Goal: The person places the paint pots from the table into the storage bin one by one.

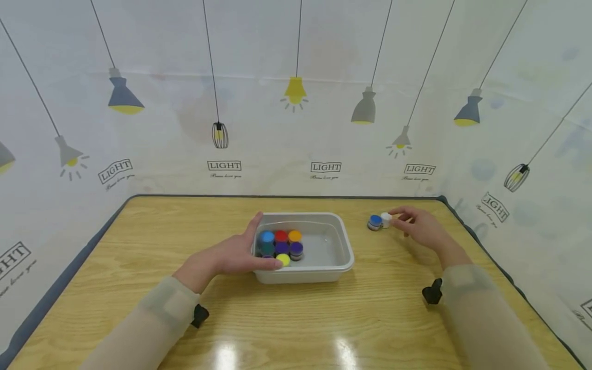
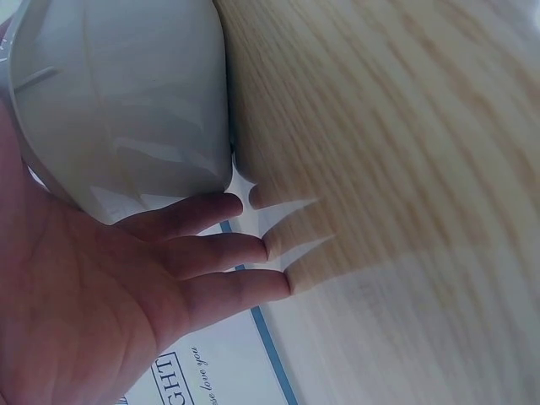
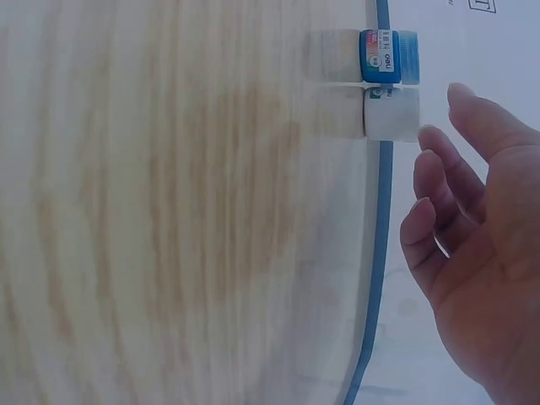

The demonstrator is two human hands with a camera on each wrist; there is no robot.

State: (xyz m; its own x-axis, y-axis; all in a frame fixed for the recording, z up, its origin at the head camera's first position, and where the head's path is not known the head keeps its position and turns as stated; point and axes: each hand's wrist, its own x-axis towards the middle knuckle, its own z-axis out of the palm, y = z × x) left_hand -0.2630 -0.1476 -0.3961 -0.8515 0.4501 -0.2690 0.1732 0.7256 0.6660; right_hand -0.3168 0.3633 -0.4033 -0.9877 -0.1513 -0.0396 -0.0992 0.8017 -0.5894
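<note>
Around the left end of a grey-white plastic bin (image 1: pixel 302 277) rests my left hand (image 1: pixel 231 254), its thumb laid over the near rim. Three of its fingers (image 2: pixel 224 249) stretch out straight beside the bin's outer wall in the left wrist view. Inside, at the left, stand several small paint jars with coloured lids, among them a red one (image 1: pixel 280 236) and a yellow one (image 1: pixel 283 259). My right hand (image 1: pixel 418 226) reaches beside a white paint jar (image 3: pixel 392 114), fingers loosely bent and spread apart. A blue paint jar (image 3: pixel 388 56) stands right next to the white one.
The wooden table (image 1: pixel 296 318) ends at a dark blue edge at the back and sides. Behind it hangs a white backdrop (image 1: pixel 268 133) printed with lamps. The right part of the bin shows its bare floor (image 1: pixel 326 246).
</note>
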